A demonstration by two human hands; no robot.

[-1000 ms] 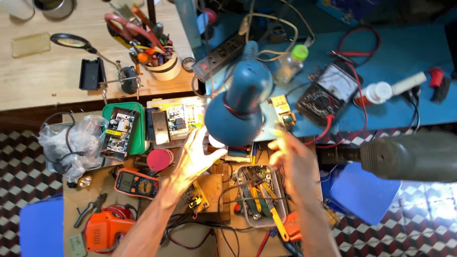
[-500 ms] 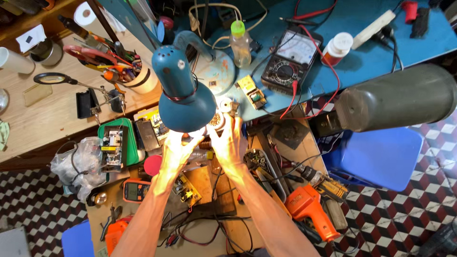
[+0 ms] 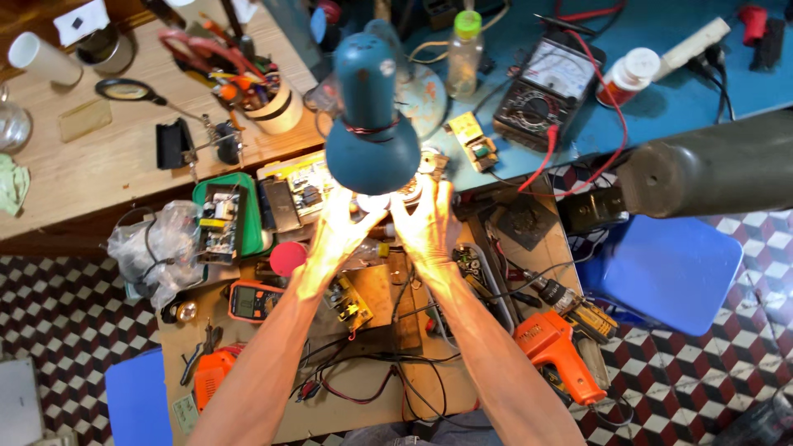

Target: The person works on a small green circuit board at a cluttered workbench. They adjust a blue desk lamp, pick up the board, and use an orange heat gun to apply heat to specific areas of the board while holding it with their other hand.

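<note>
under the lamp (image 3: 372, 124), left hand (image 3: 337, 235) and right hand (image 3: 429, 227) meet at twelve o'clock, fingers seemingly curled on something glare-hidden.

Lamp (image 3: 372, 136) glare overexposes hands (image 3: 388, 227); edges distorted.

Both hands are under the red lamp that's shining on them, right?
Not quite. The head view shows both the left hand and the right hand lit up beneath the lamp, but its shade is dark teal-blue, not red.
</note>
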